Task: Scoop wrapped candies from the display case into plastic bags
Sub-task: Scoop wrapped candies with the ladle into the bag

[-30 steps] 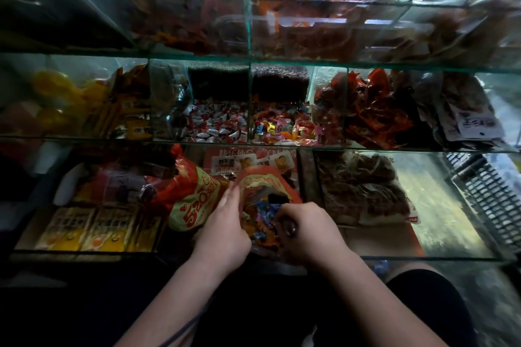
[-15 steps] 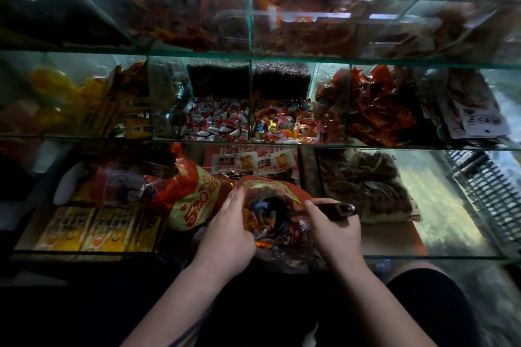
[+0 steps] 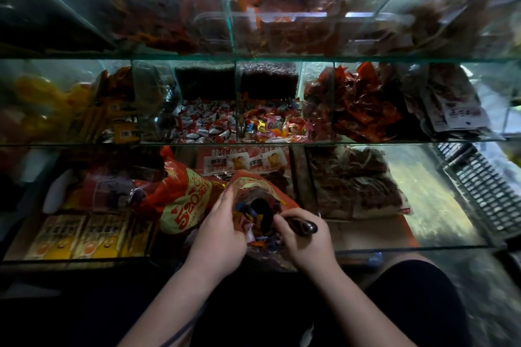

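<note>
Being pinched open by the left hand (image 3: 218, 234), the bag (image 3: 253, 186) is reached from the right by the scoop (image 3: 303, 226) gripped in the right hand (image 3: 306, 242).

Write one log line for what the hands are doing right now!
left hand: holds bag open | right hand: grips scoop handle | scoop: head inside bag, among wrapped candies

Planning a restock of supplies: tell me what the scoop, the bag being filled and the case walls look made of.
Scoop: dark, glossy handle with a bright highlight, likely hard plastic, possibly coated metal. Bag: thin printed plastic film, crinkled and shiny. Case walls: clear glass, judging by green-tinted edges.
</note>
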